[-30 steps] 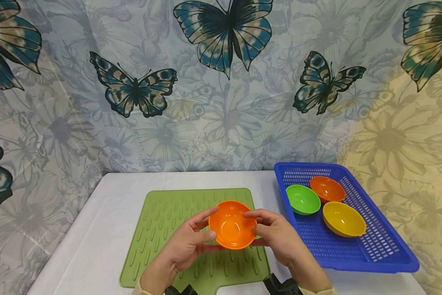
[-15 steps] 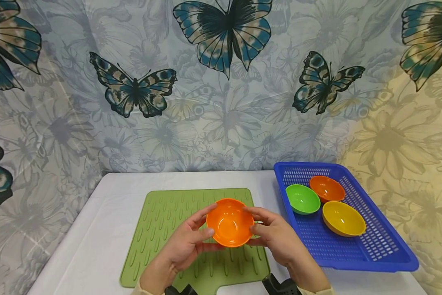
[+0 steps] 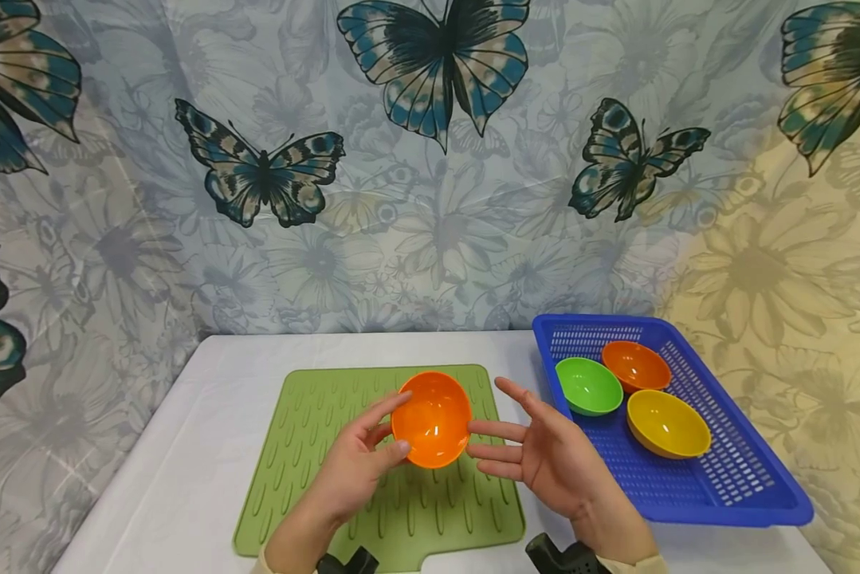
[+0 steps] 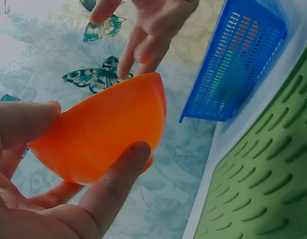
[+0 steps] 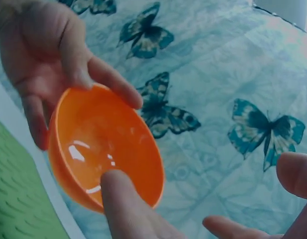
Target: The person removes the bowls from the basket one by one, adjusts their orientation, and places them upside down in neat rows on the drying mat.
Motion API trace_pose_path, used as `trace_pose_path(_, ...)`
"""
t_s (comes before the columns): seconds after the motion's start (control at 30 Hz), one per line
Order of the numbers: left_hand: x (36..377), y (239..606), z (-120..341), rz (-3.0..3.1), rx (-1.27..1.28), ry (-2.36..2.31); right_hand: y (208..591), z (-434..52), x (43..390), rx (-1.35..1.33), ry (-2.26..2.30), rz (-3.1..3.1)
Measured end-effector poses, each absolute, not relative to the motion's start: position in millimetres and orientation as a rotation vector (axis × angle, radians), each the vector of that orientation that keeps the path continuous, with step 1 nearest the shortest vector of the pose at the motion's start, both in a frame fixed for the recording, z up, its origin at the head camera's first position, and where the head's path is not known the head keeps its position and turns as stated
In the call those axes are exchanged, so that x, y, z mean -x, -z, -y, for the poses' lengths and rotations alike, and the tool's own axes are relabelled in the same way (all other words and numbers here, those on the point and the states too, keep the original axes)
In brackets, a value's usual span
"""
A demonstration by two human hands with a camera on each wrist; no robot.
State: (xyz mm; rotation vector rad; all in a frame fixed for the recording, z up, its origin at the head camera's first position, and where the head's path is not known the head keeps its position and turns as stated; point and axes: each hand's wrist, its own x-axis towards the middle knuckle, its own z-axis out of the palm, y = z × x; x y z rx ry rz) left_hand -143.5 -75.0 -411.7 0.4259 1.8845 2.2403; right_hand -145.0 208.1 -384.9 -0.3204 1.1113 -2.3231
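Butterfly-printed cloth [image 3: 430, 159] is hung behind a white table [image 3: 186, 446]. A green ribbed mat [image 3: 315, 446] is laid at the table's front middle, and a blue basket [image 3: 724, 494] is set along the right edge.

An orange bowl [image 3: 432, 418] is held above the mat's far half, tilted so that its opening is turned toward the person. It is gripped by the left hand [image 3: 354, 470] alone: the thumb is pressed on the near rim and the fingers [image 4: 118, 174] are curled round the underside. The right hand [image 3: 544, 458] is spread, fingers straight and apart. In the head view its fingertips are seen just beside the bowl's right edge; contact cannot be confirmed, although in the right wrist view one finger [image 5: 126, 209] appears to overlap the rim.

Three more bowls are kept in the basket's far half: a green bowl [image 3: 589, 387], a second orange one [image 3: 636, 365] and a yellow bowl [image 3: 668, 423], close together.

Risks are judged as follows:
- The bowl is smooth plastic and is carried by a one-handed pinch. A slip is likely if thumb pressure is eased while the bowl is tilted.
- A dropped bowl may roll off the mat toward the table's front edge.
- If the bowl is swung right, the basket's left wall could be struck.
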Motion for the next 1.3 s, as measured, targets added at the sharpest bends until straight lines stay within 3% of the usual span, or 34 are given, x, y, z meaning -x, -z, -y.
trace_pose_path(0.5, 138.1, 420.4, 67.1, -2.377, -0.95, -2.006, 392.6, -214.0, 151.5, 0.249, 2.288, -0.802)
trace_pose_path(1.0, 137.9, 421.5, 63.9, -2.951, -1.962, -0.978, 412.7, -219.1, 158.2, 0.249, 2.153, -0.902)
trace_pose_path(1.3, 131.0, 420.7, 57.2, -2.886, -2.081, -0.598, 423.3, -219.2, 161.1, 0.279, 2.038, -1.094)
